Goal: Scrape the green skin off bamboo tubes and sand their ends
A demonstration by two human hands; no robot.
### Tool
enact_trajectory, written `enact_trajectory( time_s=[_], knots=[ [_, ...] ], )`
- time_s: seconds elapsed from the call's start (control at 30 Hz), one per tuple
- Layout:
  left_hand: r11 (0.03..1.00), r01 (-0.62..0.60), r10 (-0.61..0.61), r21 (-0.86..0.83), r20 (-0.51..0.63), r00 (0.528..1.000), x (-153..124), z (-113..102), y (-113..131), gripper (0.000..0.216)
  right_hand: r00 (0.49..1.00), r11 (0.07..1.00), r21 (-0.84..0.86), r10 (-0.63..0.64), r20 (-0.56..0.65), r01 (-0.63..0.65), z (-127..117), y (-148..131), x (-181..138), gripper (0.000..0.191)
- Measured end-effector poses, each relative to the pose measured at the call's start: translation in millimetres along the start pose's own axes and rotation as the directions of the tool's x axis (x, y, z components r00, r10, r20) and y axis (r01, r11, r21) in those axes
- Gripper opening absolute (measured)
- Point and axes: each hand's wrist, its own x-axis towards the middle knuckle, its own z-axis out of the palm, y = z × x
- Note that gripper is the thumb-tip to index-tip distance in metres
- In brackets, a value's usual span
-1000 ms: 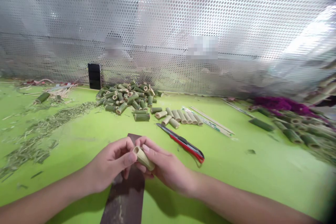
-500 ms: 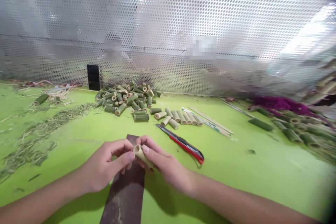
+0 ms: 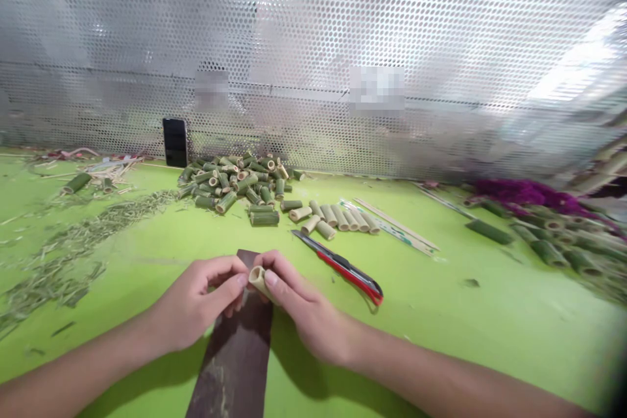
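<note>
A short pale peeled bamboo tube (image 3: 257,277) is held between both hands over the far end of a dark brown strip (image 3: 235,359) that lies on the green table (image 3: 490,313). My right hand (image 3: 304,310) wraps its fingers round the tube's body. My left hand (image 3: 196,304) pinches the tube's open end with thumb and forefinger. Just beyond the hands lie a row of several peeled pale tubes (image 3: 337,217) and a heap of green bamboo pieces (image 3: 235,183).
A red and black utility knife (image 3: 343,266) lies right of my hands. Thin bamboo slats (image 3: 396,228) lie behind it. Green shavings (image 3: 73,241) spread at left. A black phone (image 3: 175,142) leans on the perforated metal wall (image 3: 313,52). Purple material and more green bamboo (image 3: 548,228) sit far right.
Both hands have shifted slightly down onto the dark strip, and the tube has turned so less of its length shows under my right fingers.
</note>
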Motion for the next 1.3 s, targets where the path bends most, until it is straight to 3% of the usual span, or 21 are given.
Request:
enact_trajectory(
  time_s=[0.23,0.5,0.67,0.9,1.13,1.3],
  knots=[
    [0.999,0.021,-0.018,0.036,-0.072,0.997,5,1,0,0.033,0.994,0.969,-0.239,-0.083,-0.065,0.066,0,5,1,0.039],
    [0.995,0.057,-0.046,0.085,-0.132,0.99,5,1,2,0.027,0.991,0.874,-0.477,-0.127,-0.049,0.088,-2,5,1,0.018],
    [0.992,0.098,-0.083,0.078,-0.178,0.981,5,-2,-1,0.033,0.989,0.904,-0.425,-0.098,-0.112,0.041,-4,7,1,0.021],
    [0.993,0.05,-0.026,0.103,-0.222,0.975,4,-3,-1,0.056,0.992,0.928,-0.373,-0.068,-0.105,0.024,-5,9,2,0.027],
    [0.999,0.021,-0.029,-0.029,-0.323,0.946,5,3,-3,0.027,0.995,0.945,-0.324,-0.07,-0.075,0.042,-1,17,0,0.026],
    [0.998,0.011,-0.031,-0.06,-0.339,0.94,2,4,-4,0.022,0.995,0.949,-0.309,-0.08,-0.067,0.056,0,13,0,0.023]
  ],
)
